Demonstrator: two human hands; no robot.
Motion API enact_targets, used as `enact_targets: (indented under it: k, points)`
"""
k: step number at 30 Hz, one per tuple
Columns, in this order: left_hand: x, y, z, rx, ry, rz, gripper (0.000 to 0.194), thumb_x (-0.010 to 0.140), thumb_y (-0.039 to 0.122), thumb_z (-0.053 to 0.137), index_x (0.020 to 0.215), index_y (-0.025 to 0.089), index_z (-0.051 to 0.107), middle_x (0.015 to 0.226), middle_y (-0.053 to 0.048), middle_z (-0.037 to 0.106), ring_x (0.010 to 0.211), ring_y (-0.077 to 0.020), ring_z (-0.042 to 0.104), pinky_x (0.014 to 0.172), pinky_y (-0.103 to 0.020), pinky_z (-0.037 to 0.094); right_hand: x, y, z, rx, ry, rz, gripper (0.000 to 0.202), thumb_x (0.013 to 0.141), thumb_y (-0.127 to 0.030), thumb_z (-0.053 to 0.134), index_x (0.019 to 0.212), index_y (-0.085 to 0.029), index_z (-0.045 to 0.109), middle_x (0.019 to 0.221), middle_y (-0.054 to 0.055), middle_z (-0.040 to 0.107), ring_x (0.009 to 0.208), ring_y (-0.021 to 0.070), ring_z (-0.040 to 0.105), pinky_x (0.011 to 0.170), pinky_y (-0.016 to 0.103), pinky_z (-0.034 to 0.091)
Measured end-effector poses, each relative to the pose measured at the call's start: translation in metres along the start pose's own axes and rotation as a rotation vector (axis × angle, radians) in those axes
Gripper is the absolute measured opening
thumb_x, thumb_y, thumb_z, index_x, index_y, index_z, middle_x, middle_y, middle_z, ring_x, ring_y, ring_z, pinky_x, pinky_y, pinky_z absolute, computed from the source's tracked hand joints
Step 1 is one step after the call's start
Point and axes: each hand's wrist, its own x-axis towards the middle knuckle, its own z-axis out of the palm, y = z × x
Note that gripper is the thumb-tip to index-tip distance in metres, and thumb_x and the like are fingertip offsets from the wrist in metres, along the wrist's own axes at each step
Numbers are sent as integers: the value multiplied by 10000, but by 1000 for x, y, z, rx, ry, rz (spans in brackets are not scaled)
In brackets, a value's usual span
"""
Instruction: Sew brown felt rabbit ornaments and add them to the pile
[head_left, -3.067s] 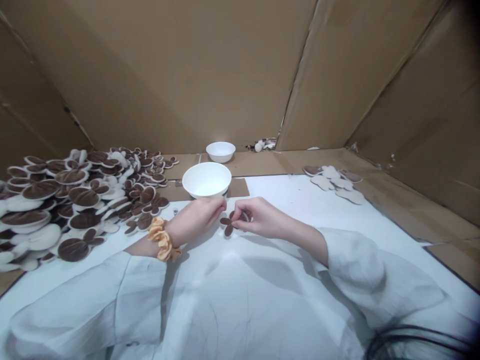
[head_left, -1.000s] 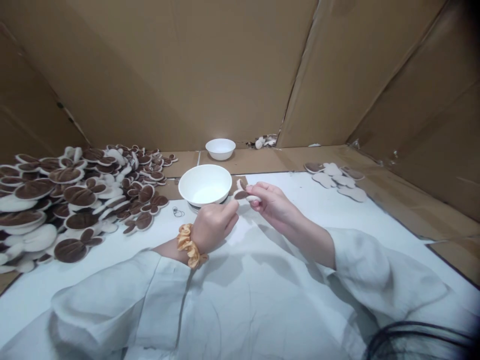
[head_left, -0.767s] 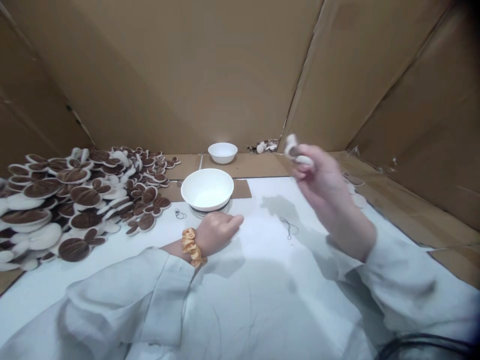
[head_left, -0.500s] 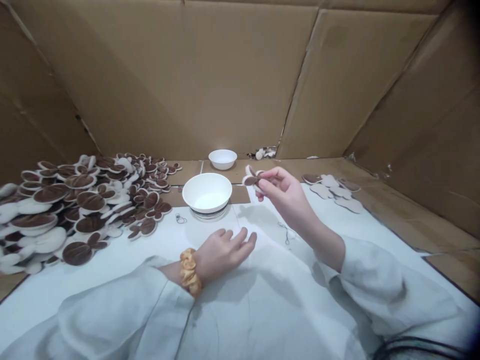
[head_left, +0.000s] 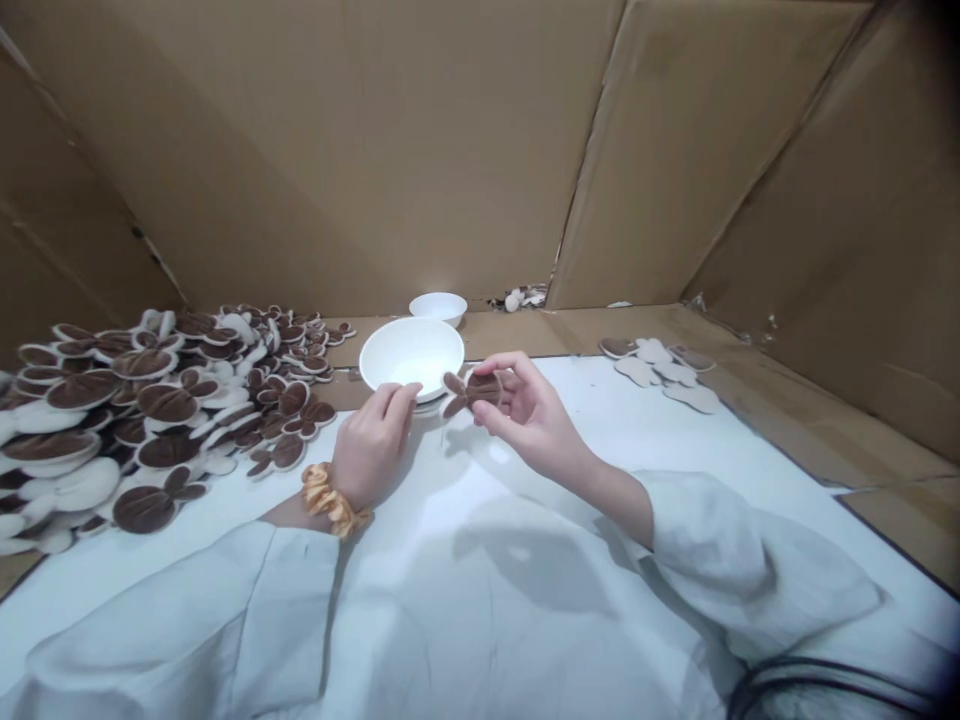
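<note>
In my right hand is a small rabbit-shaped plush patch, brown with a pale edge, pinched between thumb and fingers with its ears pointing left. My left hand is closed at the near rim of the larger white bowl, its fingertips over the edge. The patch is just right of that rim. Beneath the bowl, part of a stacked round base shows, mostly hidden by the left hand.
A large heap of similar brown and white patches covers the left side. Several flat patches lie at the right. A smaller white bowl stands behind, near the cardboard wall. Black cables are at lower right.
My left hand has gone from lying open on the white surface to the bowl's rim, and the bowl has shifted slightly away. My right hand has lowered the patch leftward, turning its brown face into view.
</note>
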Motion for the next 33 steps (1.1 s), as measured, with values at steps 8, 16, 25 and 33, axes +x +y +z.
enact_targets:
  k: [8,16,25,33]
  points:
    - [27,-4,18,-223,28,-215,370,887,247,343,1237,161,428,1199,-123,489,988,-216,562,685,-275,452,-1,4,6,87,-15,158,294,743,-257,613,942,-215,401,871,15,567,620,86,543,504,211,431]
    - [3,29,-21,-953,-228,-368,269,864,397,423,949,166,531,920,-53,605,784,-149,568,650,-247,460,-3,17,8,104,-61,231,240,731,-256,628,887,-198,455,839,5,563,613,84,551,521,222,456]
    - [1,37,-19,-996,-358,-398,237,860,365,435,925,166,546,914,-48,620,798,-156,574,691,-268,458,-2,16,3,-22,-99,378,323,759,-485,562,746,-169,496,642,-1,541,529,101,544,430,214,447]
    - [0,38,-20,-881,-407,-270,172,875,290,410,918,168,524,863,-34,594,779,-147,543,671,-256,416,4,9,-12,-2,-204,549,311,764,-446,567,675,-149,543,453,-69,396,386,29,266,373,182,188]
